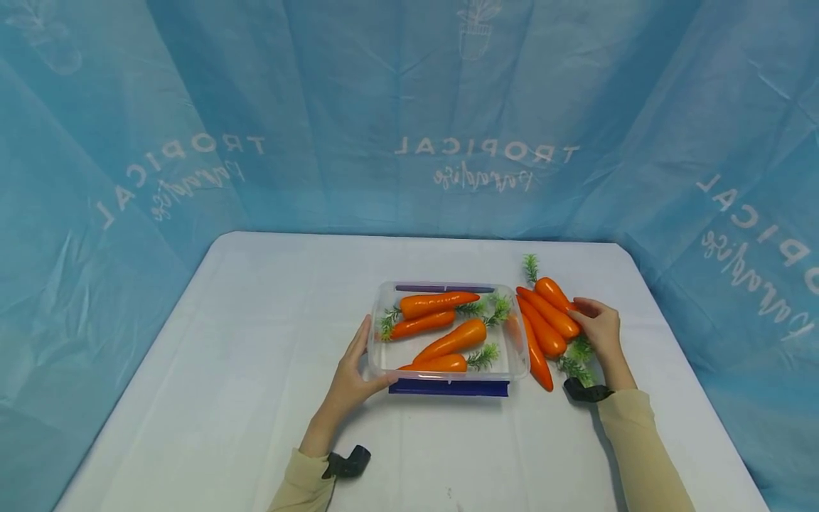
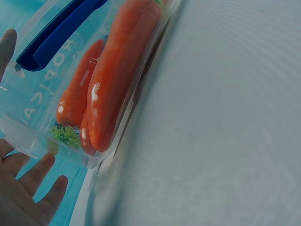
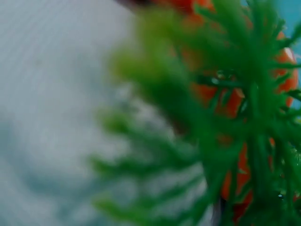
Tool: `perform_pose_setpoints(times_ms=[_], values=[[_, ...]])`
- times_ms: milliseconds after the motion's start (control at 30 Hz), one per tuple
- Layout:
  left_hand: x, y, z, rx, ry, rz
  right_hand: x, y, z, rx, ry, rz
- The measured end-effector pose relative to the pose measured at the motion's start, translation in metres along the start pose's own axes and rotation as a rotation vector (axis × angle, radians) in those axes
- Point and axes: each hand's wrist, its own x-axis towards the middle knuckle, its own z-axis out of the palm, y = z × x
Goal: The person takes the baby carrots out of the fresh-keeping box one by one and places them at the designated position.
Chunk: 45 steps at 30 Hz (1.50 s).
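A clear plastic container (image 1: 517, 366) with blue side clips holds several orange toy carrots (image 1: 453, 340) with green leafy tops. My left hand (image 1: 352, 375) holds the container at its left end, thumb at the near corner and fingers along the side. In the left wrist view, its spread fingers (image 2: 34, 175) show beside the container's end wall (image 2: 19, 134). Right of the container lies a pile of loose carrots (image 1: 544, 331). There my right hand (image 1: 601, 331) pinches the narrow end of the uppermost carrot (image 1: 552, 293). Blurred green leaves (image 3: 225, 108) hide this hand in the right wrist view.
A white table (image 1: 224, 370) lies under everything. Blue printed curtains (image 1: 384, 85) rise behind it and at both sides. Each wrist wears a black strap mount, one on the left (image 1: 347, 462) and one on the right (image 1: 585, 391).
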Motion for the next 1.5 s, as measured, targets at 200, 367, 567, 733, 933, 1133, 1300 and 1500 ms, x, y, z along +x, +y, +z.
perform_pose_setpoints(times_ms=[200,367,567,733,933,1133,1300,1500], values=[[-0.001,-0.012,0.003,0.003,0.011,0.008,-0.001,-0.001,-0.002,-0.005,-0.006,-0.034],[0.000,-0.026,0.006,-0.003,0.020,0.019,-0.004,-0.005,-0.001,-0.012,0.051,-0.042],[0.001,-0.025,0.006,-0.011,0.022,0.030,-0.007,-0.027,0.000,-0.021,0.156,-0.042],[0.002,-0.026,0.006,0.012,0.018,0.024,-0.015,-0.053,0.007,0.028,0.093,-0.074],[0.002,-0.026,0.007,-0.026,0.021,0.012,-0.033,-0.094,0.016,0.120,-0.016,-0.162],[0.001,-0.026,0.006,-0.013,0.021,0.014,-0.052,-0.125,0.027,0.178,-0.131,-0.244],[0.001,-0.025,0.006,-0.007,0.027,0.026,-0.052,-0.122,0.044,0.202,-0.212,-0.293],[0.002,-0.024,0.006,0.000,0.025,0.014,-0.053,-0.119,0.060,0.208,-0.273,-0.334]])
